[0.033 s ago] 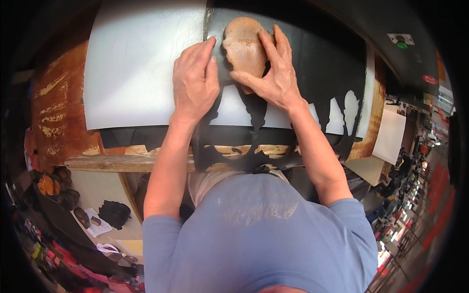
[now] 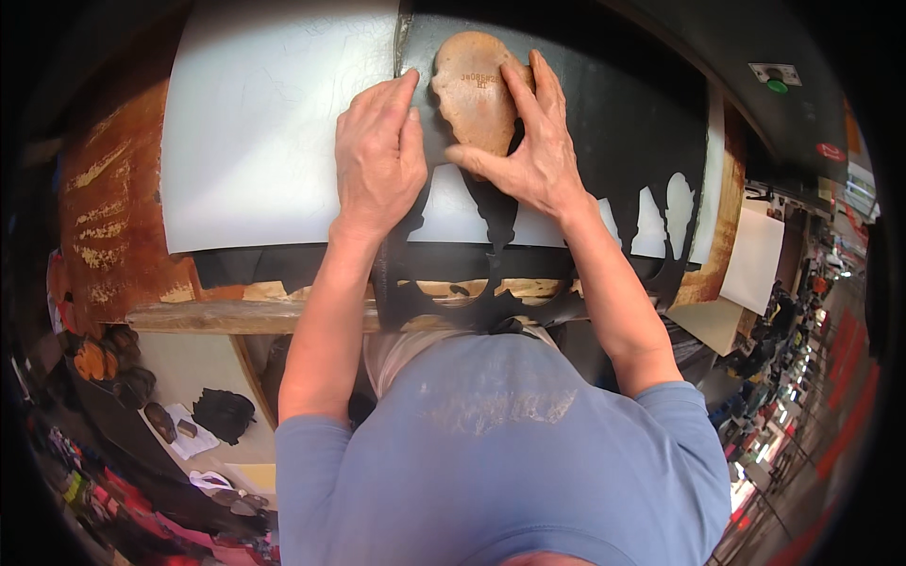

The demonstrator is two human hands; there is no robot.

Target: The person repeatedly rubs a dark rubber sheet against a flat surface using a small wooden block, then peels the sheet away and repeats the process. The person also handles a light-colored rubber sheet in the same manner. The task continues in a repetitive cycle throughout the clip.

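A tan, wood-like shaped block [image 2: 469, 94] with a scalloped left edge and stamped marks lies on a black sheet [image 2: 623, 104] that looks like leather. My right hand [image 2: 535, 151] is closed round the block's right side and near end, its thumb at the lower left and its fingers along the right edge. Beside the block, my left hand [image 2: 379, 156] rests at the sheet's left edge, palm down, forefinger stretched forward and thumb apart from it. Its other fingers are partly hidden. Shaped holes gape in the near part of the sheet.
A white board [image 2: 274, 123] lies under the sheet and shows through its holes. Rust-brown worn surface [image 2: 109, 189] flanks it on the left. A wooden bar [image 2: 217, 316] runs along the front edge. A panel with a green button [image 2: 777, 85] is at the far right.
The block has shifted very slightly to the right with my right hand. My left hand has stayed almost in place.
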